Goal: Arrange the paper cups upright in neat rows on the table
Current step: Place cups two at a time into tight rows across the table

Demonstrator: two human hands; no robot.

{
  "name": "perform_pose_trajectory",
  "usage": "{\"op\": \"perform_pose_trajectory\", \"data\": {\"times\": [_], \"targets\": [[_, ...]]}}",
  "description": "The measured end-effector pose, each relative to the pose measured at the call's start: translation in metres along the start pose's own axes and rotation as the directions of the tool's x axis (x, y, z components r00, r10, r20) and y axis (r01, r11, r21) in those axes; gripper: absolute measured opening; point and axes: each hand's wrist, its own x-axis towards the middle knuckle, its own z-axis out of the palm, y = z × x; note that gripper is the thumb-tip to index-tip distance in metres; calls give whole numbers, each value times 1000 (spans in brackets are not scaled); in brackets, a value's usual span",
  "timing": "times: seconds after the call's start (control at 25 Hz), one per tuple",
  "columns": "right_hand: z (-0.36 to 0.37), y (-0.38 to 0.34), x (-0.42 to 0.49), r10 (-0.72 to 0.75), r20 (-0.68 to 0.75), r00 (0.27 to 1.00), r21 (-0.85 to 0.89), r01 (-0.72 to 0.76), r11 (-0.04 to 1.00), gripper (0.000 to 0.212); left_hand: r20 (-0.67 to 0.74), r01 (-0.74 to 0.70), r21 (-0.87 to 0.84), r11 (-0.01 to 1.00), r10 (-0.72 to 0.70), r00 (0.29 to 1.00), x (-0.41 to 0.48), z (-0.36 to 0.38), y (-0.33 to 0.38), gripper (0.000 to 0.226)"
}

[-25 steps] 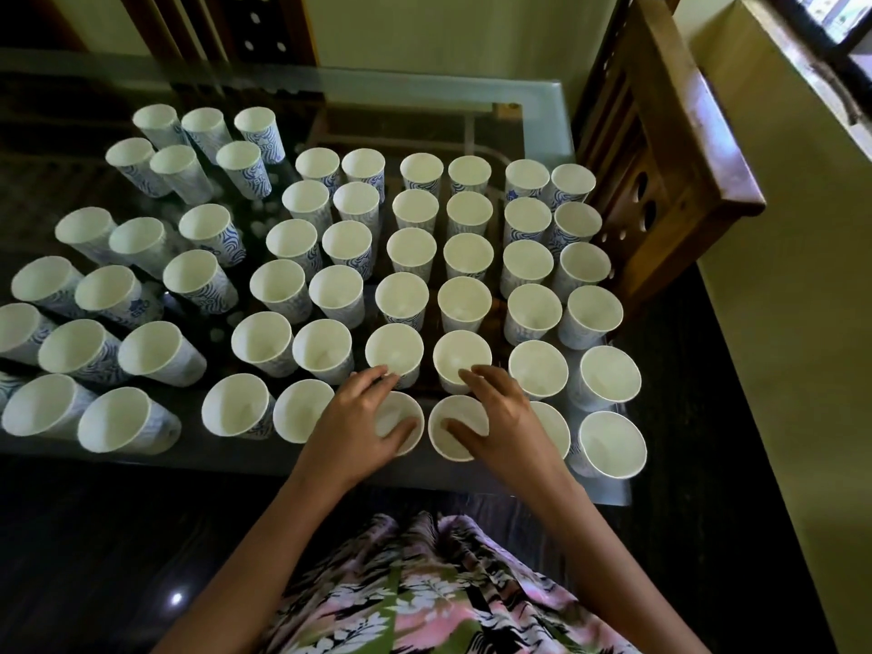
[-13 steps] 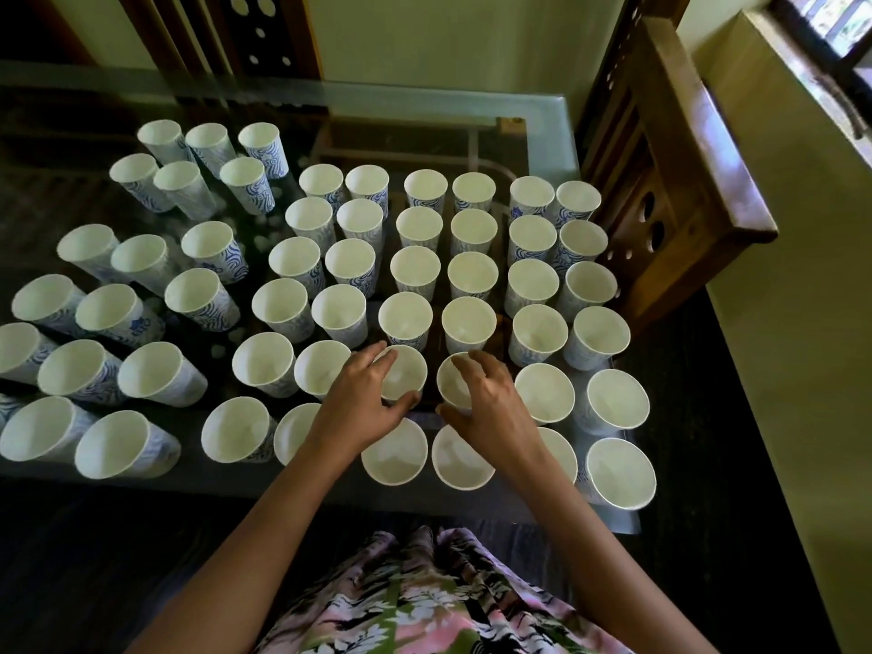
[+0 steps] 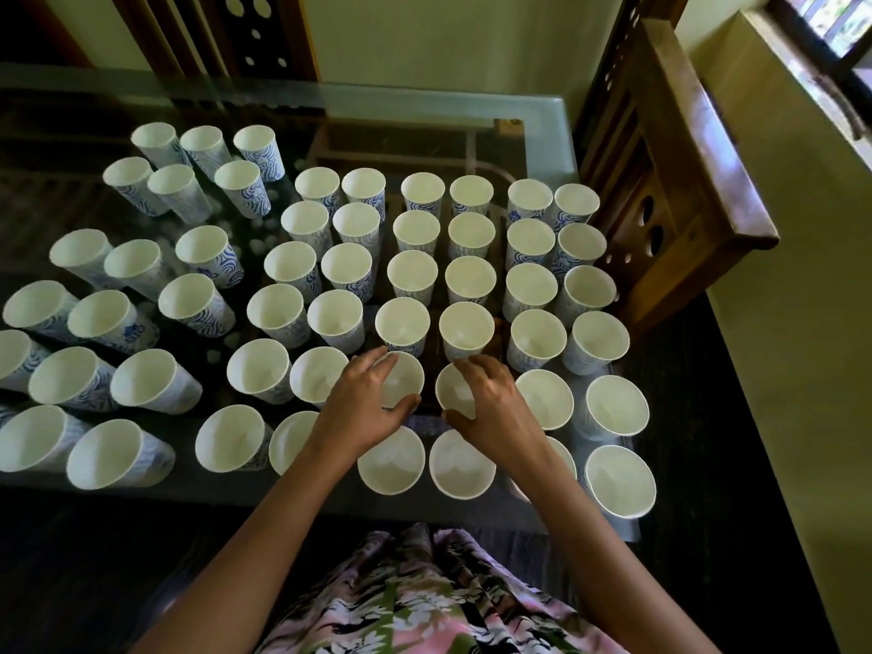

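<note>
Several white paper cups with blue wave print stand upright in rows on the glass table [image 3: 528, 115]. My left hand [image 3: 363, 408] grips the rim of one cup [image 3: 403, 377] in the second row from the near edge, fingers and thumb curled round it. My right hand [image 3: 495, 408] grips the cup [image 3: 453, 389] beside it the same way. Directly in front of the hands stand two more cups [image 3: 391, 460], [image 3: 462, 464] at the near edge. Left of the block, looser groups of cups [image 3: 127, 318] stand in pairs and threes.
A wooden chair [image 3: 684, 181] stands against the table's right side. Another chair back [image 3: 255, 35] rises behind the far edge. The rightmost cups [image 3: 620, 481] sit close to the table's right corner. A yellow wall and window ledge lie at the right.
Both hands left the two cups at the near edge and moved forward one row, where each now grips a cup. The view also shifted slightly downward.
</note>
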Motion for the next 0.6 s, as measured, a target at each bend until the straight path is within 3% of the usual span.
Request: {"op": "perform_pose_trajectory", "data": {"times": [0.4,0.6], "targets": [[-10,5,4,-71,84,994,-33,74,997,72,-9,7,1,1000,-7,1000,-2,-1,2,63],[-15,2,11,-62,-11,998,14,62,998,66,-39,-13,3,1000,13,999,8,-7,0,61]]}}
